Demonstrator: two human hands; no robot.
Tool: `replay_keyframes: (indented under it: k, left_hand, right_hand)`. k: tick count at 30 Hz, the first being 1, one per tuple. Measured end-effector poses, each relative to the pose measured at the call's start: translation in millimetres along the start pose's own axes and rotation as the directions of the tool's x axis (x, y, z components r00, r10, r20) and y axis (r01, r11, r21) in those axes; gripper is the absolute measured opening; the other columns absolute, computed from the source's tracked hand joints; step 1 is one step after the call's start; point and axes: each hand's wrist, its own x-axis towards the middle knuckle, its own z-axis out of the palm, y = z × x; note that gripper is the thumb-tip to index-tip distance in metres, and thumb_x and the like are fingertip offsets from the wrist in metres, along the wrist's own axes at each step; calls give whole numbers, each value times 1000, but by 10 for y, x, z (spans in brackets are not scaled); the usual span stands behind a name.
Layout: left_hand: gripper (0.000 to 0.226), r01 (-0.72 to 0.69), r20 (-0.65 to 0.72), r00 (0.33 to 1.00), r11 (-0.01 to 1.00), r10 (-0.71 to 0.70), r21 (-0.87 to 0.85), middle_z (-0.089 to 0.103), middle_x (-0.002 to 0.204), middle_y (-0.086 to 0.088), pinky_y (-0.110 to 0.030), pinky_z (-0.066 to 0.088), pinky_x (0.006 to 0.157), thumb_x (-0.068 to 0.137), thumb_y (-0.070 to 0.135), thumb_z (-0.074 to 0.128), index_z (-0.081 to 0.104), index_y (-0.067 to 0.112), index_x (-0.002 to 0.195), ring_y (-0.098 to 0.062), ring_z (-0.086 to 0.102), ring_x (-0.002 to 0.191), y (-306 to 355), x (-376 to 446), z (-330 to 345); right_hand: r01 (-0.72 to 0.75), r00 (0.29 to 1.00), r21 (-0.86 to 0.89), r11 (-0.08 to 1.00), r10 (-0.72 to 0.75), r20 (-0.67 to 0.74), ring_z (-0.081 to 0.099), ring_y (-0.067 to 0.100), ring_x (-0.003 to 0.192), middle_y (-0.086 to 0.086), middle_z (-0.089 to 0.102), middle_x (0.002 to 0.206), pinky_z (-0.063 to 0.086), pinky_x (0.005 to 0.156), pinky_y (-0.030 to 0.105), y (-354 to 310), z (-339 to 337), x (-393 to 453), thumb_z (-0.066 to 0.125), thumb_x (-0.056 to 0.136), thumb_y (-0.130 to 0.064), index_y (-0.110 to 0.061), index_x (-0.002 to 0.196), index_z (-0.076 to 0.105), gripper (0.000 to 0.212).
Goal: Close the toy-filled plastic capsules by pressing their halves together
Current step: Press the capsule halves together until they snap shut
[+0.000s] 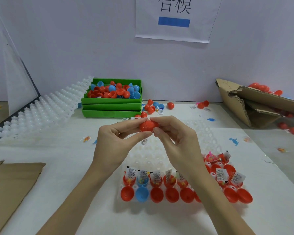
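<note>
hands (143, 141): bare | forearms: bare, sleeveless | jewellery: unseen

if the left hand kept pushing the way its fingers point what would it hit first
The left hand points right, into the red capsule it already pinches; directly beyond that are the fingertips of the right hand, gripping the capsule's other end. So it meets the capsule first, then the opposing hand.

A paper sign (175, 19) hangs upper centre; torn cardboard (255, 102) lies right, flat cardboard (10, 184) lower left on the table (58, 153).
</note>
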Motion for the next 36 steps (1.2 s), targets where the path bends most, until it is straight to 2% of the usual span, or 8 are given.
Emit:
replay_keyframes:
  k: [6,10,14,18,22,27,32,36]
  left_hand:
    - [43,-50,14,999,997,49,61,81,107,9,-25,57,98,73,17,88,80,18,115,-11,76,106,16,-7,-24]
    - [44,-111,0,994,974,114,197,79,113,7,-32,57,101,77,21,87,78,16,120,-12,73,110,24,-29,-15]
    - [43,-291,-17,946,867,325,404,78,115,3,-36,59,98,80,20,85,77,12,121,-13,73,109,-2,-97,63]
    - [41,-430,44,877,741,478,516,76,117,-1,-26,54,102,81,9,85,76,7,121,-14,69,112,-74,-130,107]
    - [42,-488,107,844,671,525,558,76,118,-2,-18,48,105,82,6,86,75,6,123,-12,67,112,-133,-155,163]
    - [42,-526,126,809,611,575,591,76,117,-6,-23,51,103,84,6,84,74,3,124,-18,68,110,-176,-169,169]
    - [45,-475,116,858,685,501,552,75,120,0,-20,48,104,83,4,86,74,7,126,-13,66,113,-124,-164,179]
    - [53,-335,159,942,844,295,419,58,144,14,-21,39,114,92,13,78,62,24,142,-14,48,140,-40,-103,128]
  right_hand:
    - [12,1000,-15,1000,-12,-2,71,9,110,-16,75,111,55,93,18,-8,14,-11,67,99,-4,-26,121,71,32]
    - [-14,1000,-7,1000,14,-26,71,8,110,-12,76,113,56,94,21,-22,28,-19,68,98,-6,-23,123,72,30]
    - [-87,994,71,994,91,-60,73,8,106,-10,77,110,57,92,21,-51,137,-69,76,95,-15,-19,125,72,31]
    - [-139,984,-11,990,136,-111,73,8,101,-12,75,107,58,90,22,-49,252,-114,82,89,-24,-21,123,70,36]
    - [-183,970,-18,983,178,-164,73,4,92,-14,76,94,57,84,16,-29,241,-123,78,91,-14,-21,110,74,20]
    - [-112,989,-205,972,88,-121,69,10,88,-11,70,87,56,80,19,-21,266,-139,67,98,-7,-19,100,70,12]
    - [-116,992,-202,973,104,-70,68,12,83,-5,69,86,56,77,28,24,215,-113,63,100,-6,-17,99,68,12]
    - [-292,954,257,921,259,153,74,18,108,6,76,115,58,95,30,4,78,-19,53,107,-9,-13,132,65,28]
